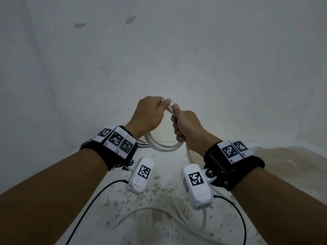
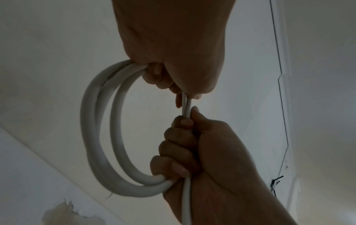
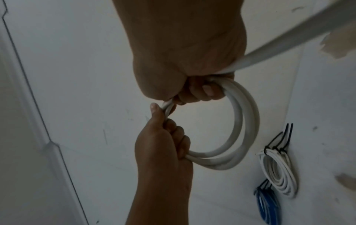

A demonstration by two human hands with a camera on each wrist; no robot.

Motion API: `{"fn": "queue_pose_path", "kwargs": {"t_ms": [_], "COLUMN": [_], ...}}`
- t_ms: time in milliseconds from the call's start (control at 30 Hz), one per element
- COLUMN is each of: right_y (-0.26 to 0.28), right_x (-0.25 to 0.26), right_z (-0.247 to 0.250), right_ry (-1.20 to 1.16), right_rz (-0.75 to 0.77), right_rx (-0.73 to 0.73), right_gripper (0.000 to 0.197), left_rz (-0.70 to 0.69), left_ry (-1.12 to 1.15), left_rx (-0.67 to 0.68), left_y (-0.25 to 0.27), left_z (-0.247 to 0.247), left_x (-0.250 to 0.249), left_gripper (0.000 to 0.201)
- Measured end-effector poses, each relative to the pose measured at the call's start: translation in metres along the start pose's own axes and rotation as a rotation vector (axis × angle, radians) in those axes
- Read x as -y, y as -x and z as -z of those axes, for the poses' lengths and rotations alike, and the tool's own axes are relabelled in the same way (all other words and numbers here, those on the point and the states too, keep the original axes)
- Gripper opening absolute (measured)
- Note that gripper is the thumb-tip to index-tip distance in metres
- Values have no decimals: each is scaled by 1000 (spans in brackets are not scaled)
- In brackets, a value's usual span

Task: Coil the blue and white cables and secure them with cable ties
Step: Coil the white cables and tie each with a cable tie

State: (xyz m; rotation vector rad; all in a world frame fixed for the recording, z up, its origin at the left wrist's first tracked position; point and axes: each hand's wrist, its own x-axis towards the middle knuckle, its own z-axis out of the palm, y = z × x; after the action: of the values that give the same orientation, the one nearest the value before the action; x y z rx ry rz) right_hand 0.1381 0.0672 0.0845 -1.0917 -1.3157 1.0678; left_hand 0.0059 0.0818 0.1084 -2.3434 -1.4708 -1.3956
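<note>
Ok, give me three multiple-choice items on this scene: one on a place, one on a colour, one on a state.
1. Where does the tied white coil lie?
A) beside the blue coil
B) inside a box
C) on a hook

2. What colour is the cable held by the left hand and right hand?
A) blue
B) white
C) black

3. The held cable is:
A) bound with ties
B) lying flat
C) looped but untied

Answers:
1 A, they lie side by side in the right wrist view.
2 B, its loops are white in every view.
3 C, no tie shows on its loops, and a loose length trails from the right hand.
</note>
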Motion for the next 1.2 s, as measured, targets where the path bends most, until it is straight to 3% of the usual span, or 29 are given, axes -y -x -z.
{"fn": "queue_pose_path", "kwargs": {"t_ms": [100, 167, 233, 267, 367, 400, 433, 533, 633, 833, 933, 1000, 1067, 1133, 1200], "right_y": [-9, -18, -25, -28, -29, -27, -24, -15, -10, -10, -6, -5, -6, -7, -7], "right_x": [-3, 2, 9, 13, 23, 24, 25, 19, 7, -8, -10, -14, -22, -29, -32], "right_z": [0, 9, 20, 25, 31, 30, 28, 22, 21, 28, 23, 21, 20, 19, 17], "right_ry": [-92, -227, -338, -384, -516, -549, -579, -648, -631, -650, -634, -593, -574, -595, -612], "right_rz": [36, 48, 88, 114, 176, 182, 177, 126, 72, -26, -57, -66, -73, -87, -93], "right_rx": [-119, -245, -364, -405, -424, -409, -390, -328, -299, -247, -148, -109, -109, -157, -212], "right_gripper": [48, 49, 49, 49, 48, 47, 47, 48, 48, 48, 47, 48, 48, 48, 47], "left_rz": [122, 174, 213, 291, 701, 805, 896, 1108, 1037, 855, 615, 489, 466, 490, 473], "left_ry": [-71, -164, -110, 2, 446, 620, 804, 1279, 1310, 969, 510, 358, 449, 656, 705], "left_rx": [80, 39, 31, 167, 755, 797, 728, 270, -25, -144, -202, -224, -242, -186, -111], "left_y": [1, 6, 16, 23, 49, 52, 51, 36, 27, 30, 24, 24, 23, 22, 22], "left_z": [-2, 1, 7, 7, -3, -9, -16, -27, -25, -26, -27, -24, -18, -15, -12], "left_x": [-4, -11, -22, -29, -56, -59, -59, -51, -38, -25, -5, -1, -5, -12, -18], "left_gripper": [35, 45, 42, 50, 69, 70, 67, 39, 30, 22, 13, 27, 36, 42, 42]}}
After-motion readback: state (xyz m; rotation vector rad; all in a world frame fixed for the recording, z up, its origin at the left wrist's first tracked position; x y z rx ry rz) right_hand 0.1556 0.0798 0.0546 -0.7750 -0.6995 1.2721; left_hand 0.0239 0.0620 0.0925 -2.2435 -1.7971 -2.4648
